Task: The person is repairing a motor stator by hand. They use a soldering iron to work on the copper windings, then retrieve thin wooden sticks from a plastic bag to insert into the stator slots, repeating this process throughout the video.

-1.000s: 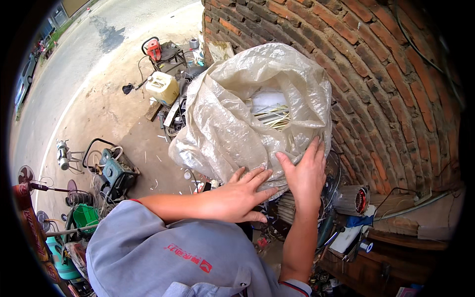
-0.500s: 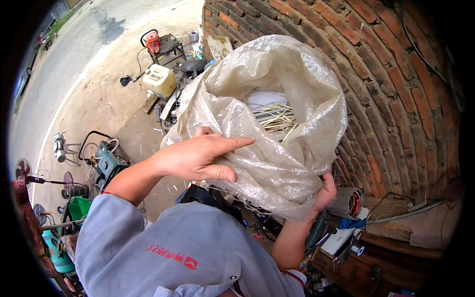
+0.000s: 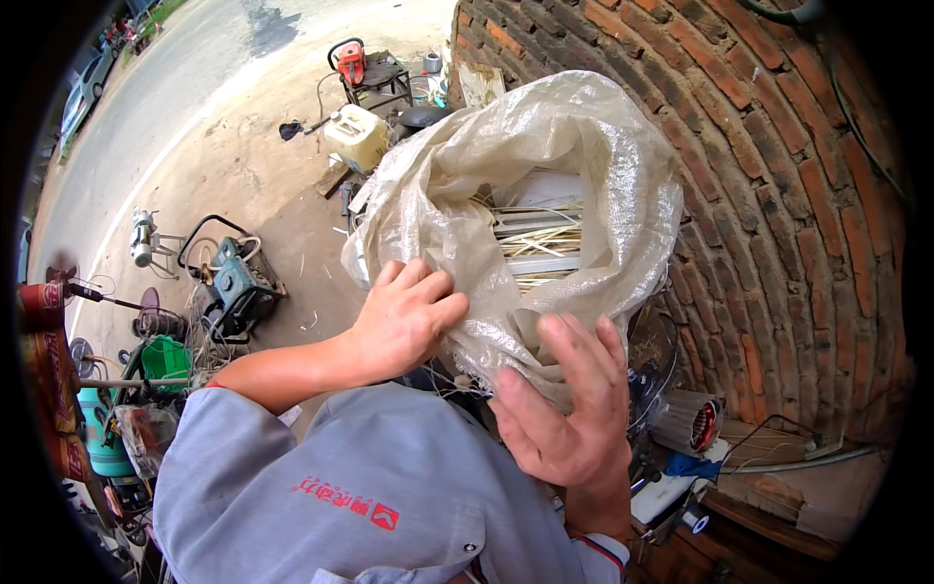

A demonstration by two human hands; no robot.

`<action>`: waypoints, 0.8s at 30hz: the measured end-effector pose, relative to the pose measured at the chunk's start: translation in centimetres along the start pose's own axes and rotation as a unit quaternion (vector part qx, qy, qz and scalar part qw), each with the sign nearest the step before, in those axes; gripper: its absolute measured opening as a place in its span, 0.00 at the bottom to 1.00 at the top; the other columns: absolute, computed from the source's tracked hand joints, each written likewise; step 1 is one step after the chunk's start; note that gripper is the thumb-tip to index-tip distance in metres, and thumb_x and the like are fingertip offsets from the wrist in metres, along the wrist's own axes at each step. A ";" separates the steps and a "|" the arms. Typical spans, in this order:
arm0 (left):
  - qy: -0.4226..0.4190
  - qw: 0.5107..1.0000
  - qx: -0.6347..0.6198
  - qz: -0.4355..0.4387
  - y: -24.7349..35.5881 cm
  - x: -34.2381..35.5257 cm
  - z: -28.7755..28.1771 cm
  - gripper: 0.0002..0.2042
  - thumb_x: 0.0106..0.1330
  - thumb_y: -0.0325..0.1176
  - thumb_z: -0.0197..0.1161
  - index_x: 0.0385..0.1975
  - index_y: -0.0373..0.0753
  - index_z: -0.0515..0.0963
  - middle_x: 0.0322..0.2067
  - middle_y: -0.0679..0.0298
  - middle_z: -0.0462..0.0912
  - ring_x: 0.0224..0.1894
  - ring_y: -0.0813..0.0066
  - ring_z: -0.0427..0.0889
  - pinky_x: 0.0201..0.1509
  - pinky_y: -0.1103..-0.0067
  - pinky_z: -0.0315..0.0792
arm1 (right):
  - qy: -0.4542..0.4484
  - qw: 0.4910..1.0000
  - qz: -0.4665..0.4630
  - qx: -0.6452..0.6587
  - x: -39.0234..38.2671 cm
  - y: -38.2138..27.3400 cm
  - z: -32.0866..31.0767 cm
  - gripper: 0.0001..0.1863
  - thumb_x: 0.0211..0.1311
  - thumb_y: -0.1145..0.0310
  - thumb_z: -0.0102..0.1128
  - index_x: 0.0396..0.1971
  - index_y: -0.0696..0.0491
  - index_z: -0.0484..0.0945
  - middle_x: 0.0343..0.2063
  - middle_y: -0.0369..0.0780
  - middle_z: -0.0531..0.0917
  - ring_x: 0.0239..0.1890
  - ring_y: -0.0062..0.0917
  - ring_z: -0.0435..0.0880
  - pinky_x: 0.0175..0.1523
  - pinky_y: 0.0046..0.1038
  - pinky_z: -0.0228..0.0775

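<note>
A translucent whitish woven sack (image 3: 628,185) stands before me with its mouth wide apart. Inside lie thin pale yellow strips (image 3: 543,241) together with white and grey flat pieces (image 3: 550,187). My left hand (image 3: 409,316) is closed on the sack's near left rim, fingers curled into the fabric. At the near right rim, my right hand (image 3: 569,414) has its fingers spread and holds nothing; its fingertips overlap the sack's edge, and whether they touch it I cannot tell.
A brick wall (image 3: 778,234) rises on the right. Leftward stand a yellowish jerrycan (image 3: 357,138), a red-topped machine (image 3: 350,63) on a stand, and a green-grey machine (image 3: 233,282) in a frame. A metal cylinder (image 3: 686,423) sits near the wall.
My right hand has come off the sack's near right side, moved left and spread its fingers. My left hand's extended fingers have curled onto the rim. The view has shifted somewhat.
</note>
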State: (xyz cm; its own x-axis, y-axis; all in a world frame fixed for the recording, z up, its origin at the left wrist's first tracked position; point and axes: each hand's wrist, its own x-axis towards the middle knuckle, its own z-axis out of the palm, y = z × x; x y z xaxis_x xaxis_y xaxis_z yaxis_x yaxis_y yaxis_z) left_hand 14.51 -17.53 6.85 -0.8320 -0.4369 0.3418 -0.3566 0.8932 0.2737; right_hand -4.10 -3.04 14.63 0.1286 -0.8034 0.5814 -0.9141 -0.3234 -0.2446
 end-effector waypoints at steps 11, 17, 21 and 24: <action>0.114 0.827 -0.303 -0.459 -2.5 -8.0 0.3 0.11 0.56 0.22 0.68 0.28 0.37 0.69 0.30 0.72 0.74 0.33 0.73 0.70 0.36 0.78 0.64 | -0.408 0.846 0.305 -0.156 -1.8 4.2 -1.5 0.30 0.51 0.45 0.73 0.36 0.59 0.81 0.26 0.46 0.83 0.33 0.44 0.86 0.37 0.41 0.77; 0.110 0.619 -0.666 -0.401 -0.6 -6.0 -1.5 0.42 0.62 0.27 0.69 0.75 0.38 0.53 0.66 0.56 0.66 0.63 0.64 0.73 0.61 0.72 0.74 | -0.321 0.933 0.121 -0.106 -1.1 4.4 0.4 0.21 0.55 0.53 0.72 0.37 0.57 0.81 0.44 0.48 0.81 0.41 0.40 0.86 0.47 0.43 0.78; 0.209 0.649 -0.609 -0.405 0.6 -2.9 2.9 0.40 0.65 0.29 0.70 0.74 0.36 0.53 0.66 0.55 0.68 0.62 0.64 0.76 0.60 0.71 0.77 | -0.389 0.919 0.030 0.053 -2.4 5.1 2.2 0.13 0.59 0.61 0.68 0.32 0.56 0.81 0.37 0.46 0.84 0.43 0.40 0.84 0.69 0.52 0.60; 0.241 0.525 -0.706 -0.410 0.1 -2.6 3.5 0.33 0.58 0.16 0.57 0.68 0.29 0.61 0.59 0.51 0.76 0.57 0.59 0.80 0.62 0.64 0.76 | -0.462 0.879 0.042 0.110 -2.5 4.6 2.1 0.16 0.62 0.57 0.66 0.27 0.56 0.80 0.26 0.46 0.84 0.36 0.40 0.85 0.75 0.53 0.53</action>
State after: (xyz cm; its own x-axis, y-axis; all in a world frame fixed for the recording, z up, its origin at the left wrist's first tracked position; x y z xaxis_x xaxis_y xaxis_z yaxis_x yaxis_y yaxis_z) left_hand 15.11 -15.98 2.82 -0.3198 -0.8930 -0.3166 0.4433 -0.4363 0.7830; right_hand -7.81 -3.54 10.46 0.4143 -0.8595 -0.2993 -0.8517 -0.2502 -0.4605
